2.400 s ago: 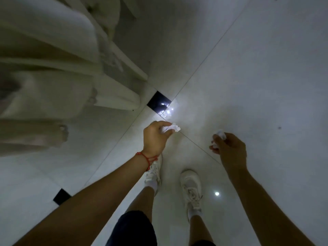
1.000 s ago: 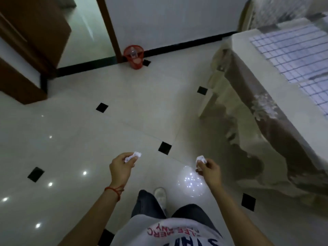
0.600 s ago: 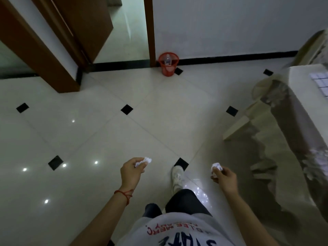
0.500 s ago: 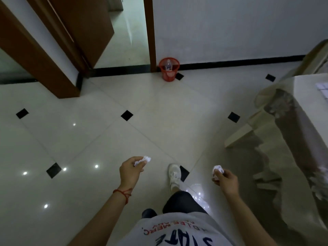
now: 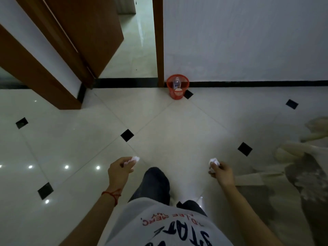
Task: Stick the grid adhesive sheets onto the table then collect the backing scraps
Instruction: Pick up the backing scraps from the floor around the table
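A home: glossy tiled floor (image 5: 168, 132), wooden door (image 5: 85, 32), red wastebasket (image 5: 177, 87) against the wall.

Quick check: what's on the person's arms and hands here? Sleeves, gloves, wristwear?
Both forearms are bare, with no sleeves visible on them. No gloves on either hand. The left hand has a thin red string bracelet tied at the wrist. The right hand and its wrist carry nothing visible.

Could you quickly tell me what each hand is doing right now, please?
Left hand: closed on a crumpled white scrap.
Right hand: closed on another crumpled scrap.
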Demonstrator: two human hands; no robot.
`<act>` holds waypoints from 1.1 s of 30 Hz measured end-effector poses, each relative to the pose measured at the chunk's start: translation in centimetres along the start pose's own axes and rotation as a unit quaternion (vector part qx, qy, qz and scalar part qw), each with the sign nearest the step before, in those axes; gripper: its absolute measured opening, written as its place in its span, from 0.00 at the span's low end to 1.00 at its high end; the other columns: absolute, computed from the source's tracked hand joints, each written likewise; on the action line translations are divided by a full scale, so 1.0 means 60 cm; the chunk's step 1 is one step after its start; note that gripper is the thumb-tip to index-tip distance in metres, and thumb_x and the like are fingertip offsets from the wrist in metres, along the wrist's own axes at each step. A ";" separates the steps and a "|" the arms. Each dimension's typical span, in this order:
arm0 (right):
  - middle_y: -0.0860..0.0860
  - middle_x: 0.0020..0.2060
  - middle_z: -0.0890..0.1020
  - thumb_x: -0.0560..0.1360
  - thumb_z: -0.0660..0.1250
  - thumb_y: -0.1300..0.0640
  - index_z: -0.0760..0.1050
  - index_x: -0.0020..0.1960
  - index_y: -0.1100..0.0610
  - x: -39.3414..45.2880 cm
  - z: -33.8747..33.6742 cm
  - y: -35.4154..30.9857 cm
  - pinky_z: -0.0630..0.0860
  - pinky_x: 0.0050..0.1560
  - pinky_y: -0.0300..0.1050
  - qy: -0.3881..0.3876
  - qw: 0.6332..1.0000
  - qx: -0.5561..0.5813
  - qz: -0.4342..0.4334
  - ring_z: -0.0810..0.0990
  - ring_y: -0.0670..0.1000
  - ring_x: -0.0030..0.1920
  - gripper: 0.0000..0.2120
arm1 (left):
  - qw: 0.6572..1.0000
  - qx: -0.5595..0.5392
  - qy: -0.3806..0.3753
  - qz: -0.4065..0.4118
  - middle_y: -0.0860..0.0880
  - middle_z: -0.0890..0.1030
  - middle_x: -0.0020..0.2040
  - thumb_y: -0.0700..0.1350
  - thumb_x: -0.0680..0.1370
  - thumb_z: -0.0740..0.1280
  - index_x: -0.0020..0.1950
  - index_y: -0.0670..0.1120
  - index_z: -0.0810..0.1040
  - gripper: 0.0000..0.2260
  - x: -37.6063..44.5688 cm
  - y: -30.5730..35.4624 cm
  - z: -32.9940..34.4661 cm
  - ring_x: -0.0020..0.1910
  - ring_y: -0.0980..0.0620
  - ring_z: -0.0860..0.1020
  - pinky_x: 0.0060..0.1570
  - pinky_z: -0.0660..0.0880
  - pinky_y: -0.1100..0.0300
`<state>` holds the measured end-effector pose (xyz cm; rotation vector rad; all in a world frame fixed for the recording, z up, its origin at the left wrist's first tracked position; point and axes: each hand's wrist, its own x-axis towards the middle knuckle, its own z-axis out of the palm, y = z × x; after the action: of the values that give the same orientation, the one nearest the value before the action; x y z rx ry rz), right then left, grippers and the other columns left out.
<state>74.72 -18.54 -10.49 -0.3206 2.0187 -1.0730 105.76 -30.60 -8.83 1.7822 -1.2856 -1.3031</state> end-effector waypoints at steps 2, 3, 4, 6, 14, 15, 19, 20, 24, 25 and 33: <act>0.59 0.37 0.76 0.75 0.64 0.64 0.73 0.42 0.66 0.065 0.022 -0.046 0.75 0.28 0.33 -0.003 1.000 -0.006 -0.012 0.76 0.52 0.31 0.05 | 1.000 0.017 0.002 -0.012 0.43 0.82 0.42 0.43 0.71 0.72 0.47 0.41 0.82 0.08 0.048 0.003 0.014 0.40 0.49 0.81 0.37 0.81 0.65; 0.59 0.36 0.76 0.75 0.64 0.64 0.73 0.42 0.65 0.096 0.033 -0.068 0.77 0.31 0.36 -0.002 1.000 -0.008 -0.017 0.77 0.52 0.32 0.05 | 1.000 0.019 0.002 -0.019 0.42 0.82 0.43 0.43 0.71 0.72 0.48 0.40 0.82 0.09 0.075 0.006 0.022 0.41 0.49 0.81 0.37 0.81 0.64; 0.58 0.35 0.76 0.75 0.65 0.63 0.74 0.41 0.64 0.128 0.044 -0.089 0.77 0.33 0.40 0.001 1.000 -0.005 -0.019 0.78 0.53 0.32 0.05 | 1.000 0.017 0.003 -0.025 0.41 0.82 0.44 0.43 0.71 0.72 0.49 0.40 0.82 0.10 0.104 0.010 0.030 0.41 0.49 0.81 0.37 0.81 0.64; 0.58 0.33 0.77 0.74 0.66 0.62 0.74 0.40 0.63 0.190 0.063 -0.133 0.77 0.37 0.43 0.012 1.000 0.000 -0.019 0.78 0.53 0.31 0.06 | 0.999 0.014 0.007 -0.035 0.40 0.82 0.45 0.42 0.71 0.72 0.50 0.39 0.81 0.10 0.168 0.030 0.052 0.44 0.47 0.80 0.36 0.81 0.65; 0.55 0.31 0.79 0.74 0.66 0.58 0.75 0.34 0.57 0.385 0.090 -0.294 0.77 0.37 0.41 0.033 0.999 -0.018 -0.001 0.80 0.52 0.34 0.11 | 0.999 0.011 -0.038 -0.026 0.41 0.80 0.44 0.40 0.72 0.71 0.50 0.37 0.80 0.10 0.432 0.229 0.191 0.44 0.45 0.78 0.32 0.78 0.70; 0.54 0.31 0.79 0.74 0.66 0.57 0.75 0.33 0.56 0.406 0.089 -0.309 0.77 0.36 0.40 0.040 0.999 -0.017 0.002 0.81 0.51 0.33 0.11 | 0.999 0.010 -0.049 -0.019 0.42 0.80 0.43 0.39 0.72 0.71 0.50 0.37 0.80 0.10 0.463 0.261 0.214 0.43 0.45 0.78 0.31 0.77 0.71; 0.55 0.32 0.80 0.75 0.66 0.57 0.76 0.36 0.57 0.479 0.081 -0.347 0.79 0.35 0.39 0.056 0.998 -0.007 0.034 0.80 0.52 0.33 0.09 | 0.997 -0.006 -0.068 0.022 0.44 0.79 0.43 0.39 0.72 0.71 0.49 0.40 0.80 0.07 0.577 0.384 0.306 0.41 0.46 0.78 0.32 0.78 0.70; 0.56 0.32 0.80 0.75 0.66 0.57 0.76 0.37 0.57 0.500 0.079 -0.352 0.80 0.34 0.38 0.058 0.998 -0.007 0.039 0.81 0.52 0.33 0.09 | 0.997 -0.010 -0.068 0.034 0.44 0.79 0.42 0.39 0.71 0.71 0.48 0.42 0.81 0.06 0.606 0.408 0.327 0.40 0.47 0.78 0.32 0.78 0.70; 0.56 0.34 0.81 0.76 0.65 0.55 0.76 0.37 0.56 0.599 0.076 -0.386 0.79 0.41 0.46 0.049 0.997 -0.024 0.059 0.82 0.54 0.35 0.09 | 0.997 -0.010 -0.064 0.043 0.44 0.79 0.43 0.40 0.72 0.71 0.47 0.42 0.81 0.05 0.705 0.475 0.410 0.41 0.47 0.78 0.35 0.80 0.67; 0.56 0.34 0.81 0.76 0.64 0.55 0.76 0.38 0.56 0.628 0.076 -0.401 0.79 0.42 0.46 0.047 0.996 -0.031 0.062 0.82 0.53 0.35 0.09 | 0.997 -0.002 -0.062 0.039 0.44 0.79 0.43 0.40 0.72 0.71 0.48 0.42 0.80 0.06 0.726 0.484 0.427 0.41 0.47 0.78 0.35 0.80 0.67; 0.58 0.37 0.80 0.76 0.64 0.58 0.75 0.39 0.58 0.860 0.108 -0.579 0.78 0.44 0.47 0.001 0.996 -0.066 0.051 0.80 0.54 0.36 0.08 | 0.997 -0.003 -0.042 -0.058 0.47 0.81 0.42 0.42 0.71 0.72 0.45 0.45 0.81 0.04 0.821 0.511 0.496 0.41 0.51 0.79 0.33 0.79 0.68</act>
<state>41.68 -71.54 -13.14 -0.2818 2.0892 -0.8788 69.91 -85.00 -11.59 1.8396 -1.2357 -1.4575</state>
